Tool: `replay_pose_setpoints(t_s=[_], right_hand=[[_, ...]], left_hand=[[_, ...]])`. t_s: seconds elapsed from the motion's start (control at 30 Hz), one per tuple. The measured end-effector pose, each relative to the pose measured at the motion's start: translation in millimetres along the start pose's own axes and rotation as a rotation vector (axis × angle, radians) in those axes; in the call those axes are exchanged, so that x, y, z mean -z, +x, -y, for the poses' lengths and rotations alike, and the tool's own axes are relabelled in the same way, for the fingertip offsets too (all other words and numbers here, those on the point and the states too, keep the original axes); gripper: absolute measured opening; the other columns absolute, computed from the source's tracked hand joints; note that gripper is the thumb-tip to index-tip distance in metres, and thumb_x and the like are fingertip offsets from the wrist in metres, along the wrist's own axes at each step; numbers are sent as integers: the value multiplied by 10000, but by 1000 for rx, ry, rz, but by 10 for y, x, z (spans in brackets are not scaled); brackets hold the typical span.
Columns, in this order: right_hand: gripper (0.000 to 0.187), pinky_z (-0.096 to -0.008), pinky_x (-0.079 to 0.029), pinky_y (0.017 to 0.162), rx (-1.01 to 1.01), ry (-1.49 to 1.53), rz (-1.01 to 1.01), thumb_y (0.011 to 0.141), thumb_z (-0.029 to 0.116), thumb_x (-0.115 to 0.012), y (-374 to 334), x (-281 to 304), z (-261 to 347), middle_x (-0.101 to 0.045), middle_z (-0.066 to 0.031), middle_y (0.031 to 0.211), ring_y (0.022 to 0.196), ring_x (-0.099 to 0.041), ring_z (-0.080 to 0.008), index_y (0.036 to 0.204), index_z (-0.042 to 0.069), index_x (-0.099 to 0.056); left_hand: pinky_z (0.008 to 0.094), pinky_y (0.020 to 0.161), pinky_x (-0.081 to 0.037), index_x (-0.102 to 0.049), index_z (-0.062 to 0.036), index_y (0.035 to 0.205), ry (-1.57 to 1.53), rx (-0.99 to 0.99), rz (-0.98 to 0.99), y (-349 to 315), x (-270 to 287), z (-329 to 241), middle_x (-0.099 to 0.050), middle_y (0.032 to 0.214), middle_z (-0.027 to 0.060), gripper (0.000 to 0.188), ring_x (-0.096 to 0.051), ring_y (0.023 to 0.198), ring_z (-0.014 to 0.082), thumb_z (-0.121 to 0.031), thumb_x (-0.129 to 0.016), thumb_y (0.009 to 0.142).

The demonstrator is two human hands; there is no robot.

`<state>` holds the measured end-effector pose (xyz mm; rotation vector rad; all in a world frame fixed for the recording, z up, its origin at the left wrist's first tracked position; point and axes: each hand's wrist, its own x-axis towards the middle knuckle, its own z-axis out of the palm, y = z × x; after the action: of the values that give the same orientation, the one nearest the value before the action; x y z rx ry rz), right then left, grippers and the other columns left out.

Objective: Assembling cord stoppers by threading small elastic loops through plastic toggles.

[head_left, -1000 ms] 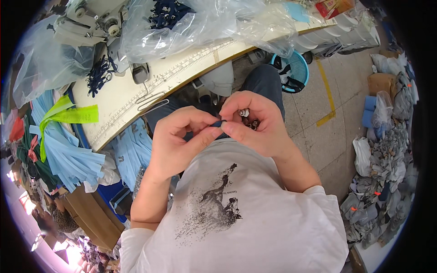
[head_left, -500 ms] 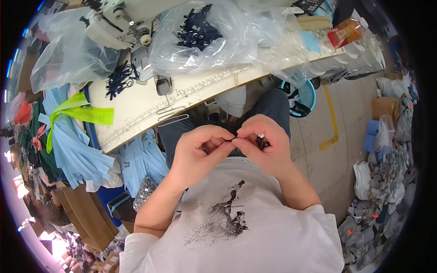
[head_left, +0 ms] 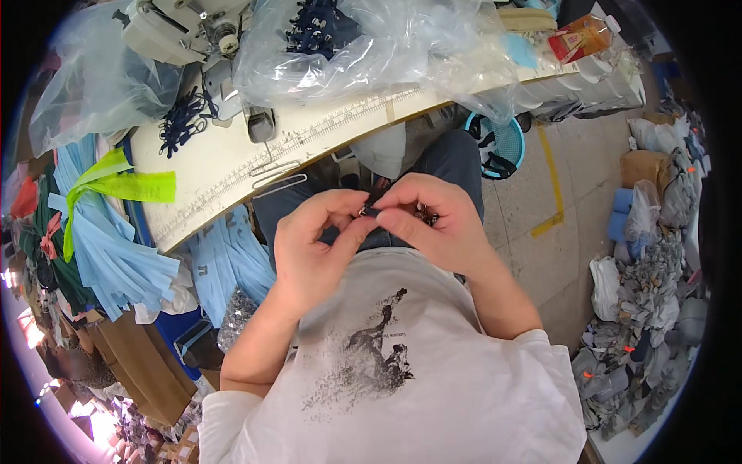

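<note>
Your left hand and right hand are meeting right over your lap, fingertips pinched together on a small dark piece with a metal bit between them. Looks like you've got it close to your body so both thumbs can work it, clear of the white sewing table just in front of you. Both hands are clenched down on that little part. Your right palm seems to cup a few more small metal pieces, though that's half hidden by your fingers, so can't say for sure.

Honestly the piece itself is too small and covered to tell what it really is. The sewing machine is cut off at the top edge. The clear plastic bag on the table holds dark blue stuff you can only half see through the plastic. Blue fabric strips hang off the table's left side.
</note>
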<state>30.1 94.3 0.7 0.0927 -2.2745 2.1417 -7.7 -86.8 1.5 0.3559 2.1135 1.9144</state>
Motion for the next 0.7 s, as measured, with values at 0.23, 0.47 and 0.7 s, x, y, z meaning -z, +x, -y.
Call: replay_pose_setpoints(t_s=[0.23, 0.47, 0.7], right_hand=[[172, -178, -262, 421, -379, 484, -34, 928, 160, -609, -26, 2, -19, -511, 43, 624, 480, -388, -3, 833, 18, -626], [170, -186, -219, 384, -436, 741, -132, 948, 182, -575, -5, -37, -24, -474, 43, 615, 465, -341, 0, 868, 34, -603], [167, -183, -241, 389, -451, 794, -238, 958, 200, -563, 10, -73, -3, -480, 39, 646, 480, -357, -6, 938, 37, -593]], left_hand=[[197, 666, -488, -626, 39, 991, -118, 13, 73, -21, 23, 22, -656, 916, 69, 203, -612, 753, 78, 102, -661, 802], [216, 709, -523, -609, 43, 995, -377, 106, 133, 7, 62, -35, -655, 968, 100, 177, -642, 868, 124, 108, -630, 832], [234, 729, -539, -587, 44, 1042, -500, 100, 226, 40, 99, 23, -648, 1003, 107, 229, -650, 888, 149, 124, -615, 830]])
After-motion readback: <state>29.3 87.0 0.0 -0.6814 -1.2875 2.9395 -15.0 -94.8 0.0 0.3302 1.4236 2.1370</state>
